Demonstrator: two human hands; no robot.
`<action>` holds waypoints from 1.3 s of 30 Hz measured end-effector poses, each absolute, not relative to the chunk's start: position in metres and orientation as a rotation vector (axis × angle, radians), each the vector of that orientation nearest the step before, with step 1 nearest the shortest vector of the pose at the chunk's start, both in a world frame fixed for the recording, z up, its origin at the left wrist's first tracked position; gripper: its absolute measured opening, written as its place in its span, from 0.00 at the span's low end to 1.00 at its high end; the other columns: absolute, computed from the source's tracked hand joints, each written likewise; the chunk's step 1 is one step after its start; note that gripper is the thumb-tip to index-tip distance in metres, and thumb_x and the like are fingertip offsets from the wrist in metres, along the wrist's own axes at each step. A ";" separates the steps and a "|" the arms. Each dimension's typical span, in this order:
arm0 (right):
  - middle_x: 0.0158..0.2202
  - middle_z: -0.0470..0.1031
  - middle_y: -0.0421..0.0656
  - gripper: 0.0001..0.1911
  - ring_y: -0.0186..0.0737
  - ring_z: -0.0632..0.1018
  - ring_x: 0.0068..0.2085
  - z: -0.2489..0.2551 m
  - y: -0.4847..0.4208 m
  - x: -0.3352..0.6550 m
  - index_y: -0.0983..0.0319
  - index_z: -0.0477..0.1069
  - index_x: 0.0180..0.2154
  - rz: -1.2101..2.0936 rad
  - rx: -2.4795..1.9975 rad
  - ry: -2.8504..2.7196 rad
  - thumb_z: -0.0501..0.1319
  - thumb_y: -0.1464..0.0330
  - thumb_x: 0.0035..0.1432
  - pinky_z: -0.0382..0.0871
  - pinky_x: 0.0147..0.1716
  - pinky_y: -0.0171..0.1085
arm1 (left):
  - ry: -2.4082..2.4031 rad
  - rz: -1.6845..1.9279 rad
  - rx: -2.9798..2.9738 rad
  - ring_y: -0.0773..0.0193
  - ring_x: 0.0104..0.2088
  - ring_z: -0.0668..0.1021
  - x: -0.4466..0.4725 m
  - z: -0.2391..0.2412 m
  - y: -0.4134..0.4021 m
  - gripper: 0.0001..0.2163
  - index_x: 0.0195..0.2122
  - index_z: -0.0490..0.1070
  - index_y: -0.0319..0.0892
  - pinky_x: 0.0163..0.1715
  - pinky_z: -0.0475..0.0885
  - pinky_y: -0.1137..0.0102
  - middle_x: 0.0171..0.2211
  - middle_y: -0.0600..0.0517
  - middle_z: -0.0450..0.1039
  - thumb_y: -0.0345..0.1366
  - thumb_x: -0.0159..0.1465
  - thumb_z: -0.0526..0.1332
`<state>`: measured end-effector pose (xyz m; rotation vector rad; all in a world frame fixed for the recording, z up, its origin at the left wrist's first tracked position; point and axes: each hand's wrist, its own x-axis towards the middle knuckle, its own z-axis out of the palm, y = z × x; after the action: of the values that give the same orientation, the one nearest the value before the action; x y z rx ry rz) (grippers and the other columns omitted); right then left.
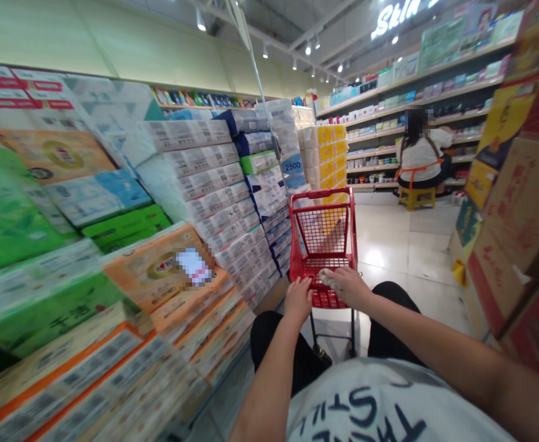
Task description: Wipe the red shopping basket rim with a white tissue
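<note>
A small red shopping cart [322,245] with a grid basket and dark legs stands upright right in front of me, between my knees. My left hand [299,299] rests at the cart's near left edge, its fingers curled over the rim. Reaching in from the right, my right hand [351,287] is over the near part of the basket. Its fingers close around a crumpled whitish cloth or tissue [331,279]; I cannot tell which. A thin pole [263,92] rises at the cart's left side.
Stacked tissue packs [209,178] line the left, with orange packs [159,264] near me. Cardboard boxes [522,202] are piled on the right. A person [419,153] sits on a yellow stool [417,197] by the back shelves [380,132]. Shiny floor [389,245] lies between.
</note>
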<state>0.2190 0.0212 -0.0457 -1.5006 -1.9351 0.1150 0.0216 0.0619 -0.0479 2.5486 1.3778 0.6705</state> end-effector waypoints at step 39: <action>0.50 0.75 0.49 0.19 0.46 0.71 0.53 -0.110 0.019 0.249 0.62 0.71 0.53 -0.316 -1.127 -2.528 0.50 0.73 0.64 0.66 0.51 0.46 | 1.336 0.378 2.619 0.56 0.67 0.52 0.030 -0.055 0.065 0.30 0.63 0.59 0.41 0.66 0.51 0.59 0.64 0.50 0.58 0.20 0.59 0.48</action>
<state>0.2491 0.0188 -0.1097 -1.1273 -2.5285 -0.3164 0.0302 0.0650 -0.0553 2.6193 1.3357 0.3782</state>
